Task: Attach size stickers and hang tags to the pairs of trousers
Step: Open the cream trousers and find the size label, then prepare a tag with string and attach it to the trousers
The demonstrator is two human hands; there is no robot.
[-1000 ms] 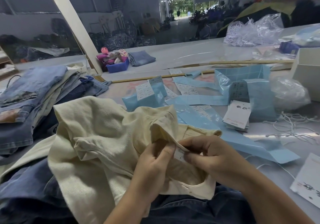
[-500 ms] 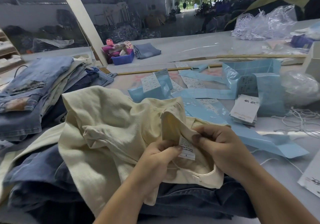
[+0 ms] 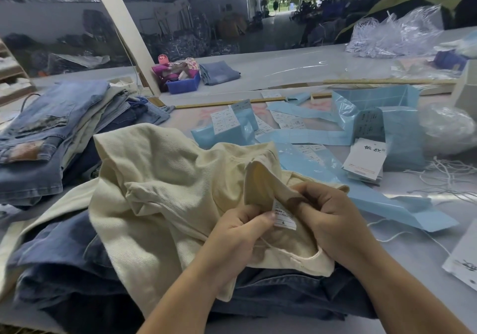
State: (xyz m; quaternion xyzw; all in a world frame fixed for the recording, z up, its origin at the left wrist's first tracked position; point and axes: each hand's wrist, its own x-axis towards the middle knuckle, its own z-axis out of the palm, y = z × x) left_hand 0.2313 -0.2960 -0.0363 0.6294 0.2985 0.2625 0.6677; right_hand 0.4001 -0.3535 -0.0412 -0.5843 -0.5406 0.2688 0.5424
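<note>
A pale table (image 3: 296, 65) is stretching across a big, dim workshop. Cream trousers (image 3: 160, 191) are lying crumpled on dark jeans (image 3: 296, 297) at the near edge, their long axis unclear. The left hand (image 3: 235, 233) and right hand (image 3: 333, 220) are pinching the waistband, fingers clamped beside a white label (image 3: 284, 217) reading L, which is hanging downward. A blue bin (image 3: 183, 84) far back is holding pink items.

Left hand (image 3: 238, 233) fingers curled, pinching; right hand (image 3: 333, 220) curled, gripping; bare forearms angled inward.
</note>
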